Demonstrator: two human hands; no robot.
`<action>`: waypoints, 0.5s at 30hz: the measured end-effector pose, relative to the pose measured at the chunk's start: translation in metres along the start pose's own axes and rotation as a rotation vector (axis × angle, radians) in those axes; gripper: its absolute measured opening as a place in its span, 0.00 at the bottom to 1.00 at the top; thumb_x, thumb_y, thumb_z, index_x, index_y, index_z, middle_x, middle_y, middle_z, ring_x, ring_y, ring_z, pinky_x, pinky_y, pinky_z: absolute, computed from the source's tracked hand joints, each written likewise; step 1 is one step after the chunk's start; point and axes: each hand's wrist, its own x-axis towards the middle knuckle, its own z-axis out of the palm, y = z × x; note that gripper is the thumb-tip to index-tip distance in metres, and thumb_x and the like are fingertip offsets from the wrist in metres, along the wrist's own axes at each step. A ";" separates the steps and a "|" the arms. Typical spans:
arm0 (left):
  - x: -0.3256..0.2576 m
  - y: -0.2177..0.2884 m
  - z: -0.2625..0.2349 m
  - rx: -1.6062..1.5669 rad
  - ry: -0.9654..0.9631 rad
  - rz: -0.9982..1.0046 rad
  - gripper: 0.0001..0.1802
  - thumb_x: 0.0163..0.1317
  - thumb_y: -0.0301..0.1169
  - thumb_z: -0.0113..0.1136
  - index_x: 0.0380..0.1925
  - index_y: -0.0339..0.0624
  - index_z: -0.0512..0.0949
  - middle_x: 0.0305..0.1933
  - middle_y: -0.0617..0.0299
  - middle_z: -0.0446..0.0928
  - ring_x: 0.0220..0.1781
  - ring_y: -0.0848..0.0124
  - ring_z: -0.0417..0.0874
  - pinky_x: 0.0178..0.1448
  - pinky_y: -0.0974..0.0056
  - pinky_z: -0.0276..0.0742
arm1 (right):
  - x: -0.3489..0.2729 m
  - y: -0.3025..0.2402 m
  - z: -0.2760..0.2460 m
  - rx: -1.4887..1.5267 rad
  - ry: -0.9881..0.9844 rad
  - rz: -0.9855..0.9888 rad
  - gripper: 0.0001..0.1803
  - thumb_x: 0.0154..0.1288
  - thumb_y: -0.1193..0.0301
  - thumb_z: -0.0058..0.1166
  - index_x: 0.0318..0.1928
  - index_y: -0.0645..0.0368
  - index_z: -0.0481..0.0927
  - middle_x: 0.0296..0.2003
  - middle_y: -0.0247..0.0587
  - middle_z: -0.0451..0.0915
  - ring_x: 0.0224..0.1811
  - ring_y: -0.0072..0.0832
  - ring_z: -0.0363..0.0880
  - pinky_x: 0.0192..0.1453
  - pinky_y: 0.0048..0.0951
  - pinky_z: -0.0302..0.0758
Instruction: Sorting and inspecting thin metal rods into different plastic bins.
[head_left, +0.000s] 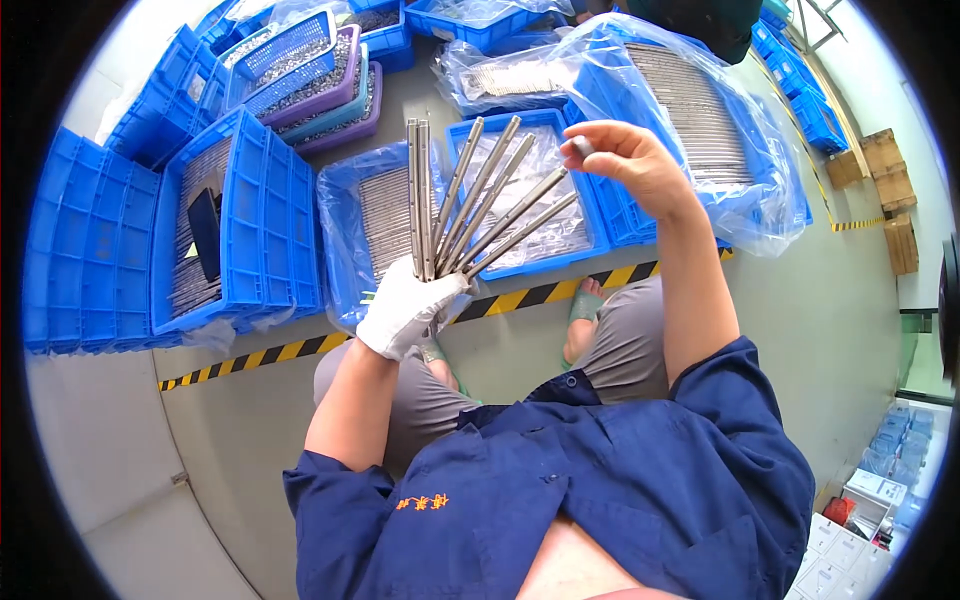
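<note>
My left hand (405,310), in a white glove, is closed round the lower ends of several slim metal rods (487,192). They fan out upward from the fist, with some standing nearly upright and others leaning to the right. Bare and raised, my right hand (635,165) has its thumb and fingers bent together around a small grey piece (583,146), too small to name. That hand is just past the tips of the rightmost rods. Behind the rods lies a blue bin (600,232) lined with clear plastic.
More rods fill a plastic-lined bin (690,110) at right and a bin (335,225) at left. A dark phone-like slab (204,233) lies in the far-left crate (265,220). Baskets of small metal parts (300,75) are stacked behind. Striped tape (535,297) crosses the floor.
</note>
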 end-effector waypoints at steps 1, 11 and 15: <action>0.000 0.000 0.002 0.017 0.016 0.002 0.09 0.45 0.30 0.57 0.24 0.35 0.77 0.17 0.63 0.72 0.18 0.79 0.68 0.22 0.73 0.63 | -0.001 -0.001 0.006 -0.019 -0.031 0.023 0.19 0.51 0.70 0.58 0.45 0.61 0.75 0.38 0.41 0.78 0.40 0.25 0.76 0.48 0.26 0.71; 0.002 -0.001 0.002 0.123 -0.040 0.021 0.10 0.45 0.31 0.56 0.26 0.35 0.77 0.22 0.63 0.74 0.24 0.77 0.71 0.28 0.72 0.67 | -0.008 -0.002 0.012 -0.057 -0.116 0.040 0.19 0.47 0.76 0.61 0.43 0.62 0.75 0.37 0.40 0.78 0.39 0.22 0.76 0.46 0.21 0.72; 0.004 -0.006 0.002 0.071 -0.015 0.055 0.11 0.45 0.32 0.55 0.27 0.35 0.77 0.21 0.62 0.74 0.24 0.77 0.71 0.27 0.72 0.67 | -0.006 0.005 0.013 0.003 -0.141 0.057 0.18 0.49 0.79 0.58 0.43 0.63 0.74 0.38 0.39 0.77 0.39 0.21 0.76 0.45 0.20 0.72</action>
